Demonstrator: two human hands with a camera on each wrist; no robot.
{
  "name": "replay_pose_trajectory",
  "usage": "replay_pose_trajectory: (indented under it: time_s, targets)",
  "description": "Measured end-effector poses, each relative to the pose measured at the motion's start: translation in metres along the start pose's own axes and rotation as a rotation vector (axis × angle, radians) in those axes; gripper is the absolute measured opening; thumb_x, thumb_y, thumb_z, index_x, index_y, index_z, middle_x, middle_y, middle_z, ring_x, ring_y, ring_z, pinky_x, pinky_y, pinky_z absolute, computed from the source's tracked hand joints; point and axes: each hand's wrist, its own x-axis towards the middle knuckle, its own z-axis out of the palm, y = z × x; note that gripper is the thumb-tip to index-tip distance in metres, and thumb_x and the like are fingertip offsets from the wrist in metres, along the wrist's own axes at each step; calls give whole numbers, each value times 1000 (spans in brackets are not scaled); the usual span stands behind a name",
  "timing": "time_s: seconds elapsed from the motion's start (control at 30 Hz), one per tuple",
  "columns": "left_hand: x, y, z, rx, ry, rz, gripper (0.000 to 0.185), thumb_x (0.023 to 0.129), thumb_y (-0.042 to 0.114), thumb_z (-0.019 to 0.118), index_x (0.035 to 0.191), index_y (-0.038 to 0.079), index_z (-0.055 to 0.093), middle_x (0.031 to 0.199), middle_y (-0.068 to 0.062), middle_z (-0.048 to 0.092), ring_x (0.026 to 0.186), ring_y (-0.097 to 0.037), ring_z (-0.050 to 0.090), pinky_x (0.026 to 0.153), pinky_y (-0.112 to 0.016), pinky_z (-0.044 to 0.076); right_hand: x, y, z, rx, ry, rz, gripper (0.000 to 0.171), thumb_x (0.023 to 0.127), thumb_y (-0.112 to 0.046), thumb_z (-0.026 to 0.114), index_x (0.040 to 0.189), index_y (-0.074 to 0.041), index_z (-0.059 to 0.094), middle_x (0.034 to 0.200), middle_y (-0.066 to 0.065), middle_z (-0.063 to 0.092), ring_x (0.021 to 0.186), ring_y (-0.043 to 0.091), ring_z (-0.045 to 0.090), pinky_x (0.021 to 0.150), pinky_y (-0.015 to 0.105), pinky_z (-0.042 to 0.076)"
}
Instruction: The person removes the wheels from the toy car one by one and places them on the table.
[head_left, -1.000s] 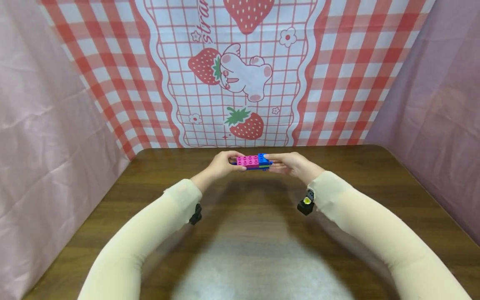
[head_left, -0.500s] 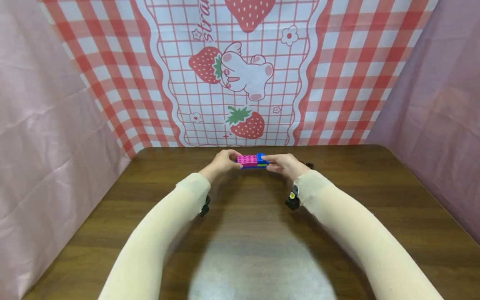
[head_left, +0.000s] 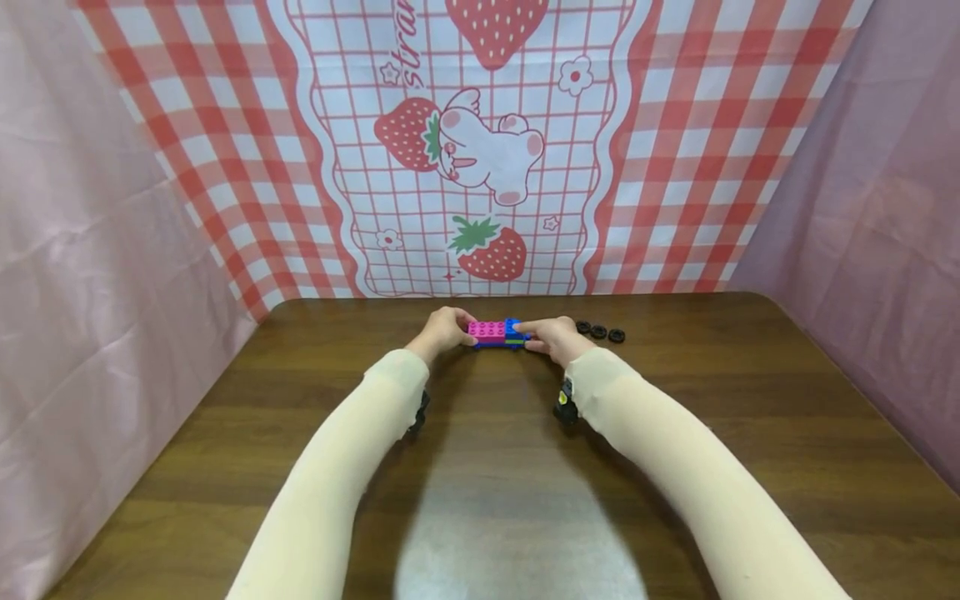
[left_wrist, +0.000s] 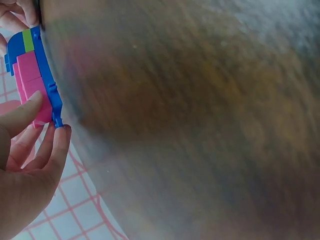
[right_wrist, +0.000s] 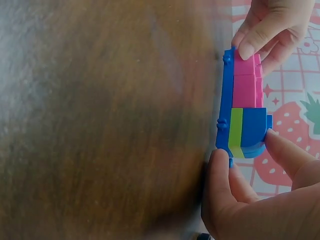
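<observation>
Beneath my hands spreads the brown table (head_left: pixel 750 400), backed by a strawberry-print cloth (head_left: pixel 480 150). My left hand (head_left: pixel 444 331) and right hand (head_left: pixel 553 339) pinch opposite ends of a toy brick block (head_left: pixel 497 333), pink and blue on a blue base, held between them. Three small black wheels (head_left: pixel 598 332) lie just beyond my right hand.

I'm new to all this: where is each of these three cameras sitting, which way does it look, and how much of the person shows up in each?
Head: worn on the head, looking forward and down at the table; both sleeves, left hand and right hand show.
Left wrist: looks along the left hand at the brick block.
Right wrist: looks along the right hand at the block; the left hand's fingertips show too.
Shared: all three see the brick block and the table.
</observation>
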Motion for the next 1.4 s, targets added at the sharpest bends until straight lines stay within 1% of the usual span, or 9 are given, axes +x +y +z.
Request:
replay_pose_trajectory:
  time_s: [0.27,0.5,0.77,0.9,0.93,1.07,1.13,1.17,1.4]
  targets:
    - [-2,-1,2,22,28,-8,39,80,9,77,118,5,67,120,-13,66,116,-28,57,105,-37,41,2,2,2,-67,34,-26,77,81,-16,79,142,4,36,137,15,55,73,13,70,95,29,50]
    - [-1,0,3,28,5,4,41,82,12,77,121,4,66,122,-13,65,119,-28,56,105,-37,41,0,1,-2,-134,52,-42,75,82,-21,78,140,4,39,132,16,60,90,17,72,95,28,50]
    - [-3,-1,2,10,-3,1,46,83,9,75,126,2,61,121,-14,66,115,-27,58,103,-36,43,-2,1,-5,-83,23,-38,68,84,-21,77,137,4,43,127,15,63,70,9,69,92,29,52]
    - [-6,-1,2,-13,-10,-9,49,83,9,75,128,1,58,122,-15,65,116,-28,58,103,-36,43,-4,0,-6,-44,-13,-35,60,87,-18,73,136,4,47,126,15,63,80,12,70,94,29,51]
    - [-7,-1,3,-14,-10,-11,49,83,9,75,128,1,58,123,-15,64,116,-28,57,104,-36,42,3,3,-8,-20,-26,-41,68,83,-19,78,137,4,45,121,15,65,79,13,70,90,28,53]
    - [-8,-3,4,-12,-23,-21,48,84,10,75,128,1,58,125,-15,63,119,-28,55,105,-36,41,2,4,-17,-18,-70,-29,78,86,-21,75,146,2,32,130,16,60,84,13,70,92,27,52]
    - [-7,-5,4,-18,-40,-27,48,83,9,75,128,1,59,125,-14,63,118,-27,56,105,-36,41,3,5,-22,-27,-78,-24,82,86,-23,74,149,0,26,133,16,58,77,9,69,92,27,52]
    - [-5,-7,4,-20,-49,-23,48,83,10,76,127,1,59,124,-14,64,117,-27,57,104,-36,42,-5,2,-23,-42,-78,-15,77,90,-21,69,150,0,25,140,16,52,80,9,69,98,29,48]
    - [7,-26,-2,-42,-91,18,51,78,14,81,124,2,62,116,-11,68,108,-23,62,95,-31,48,-6,-3,-35,-24,-74,-28,73,90,-19,68,148,1,28,143,19,49,79,10,69,102,31,45]
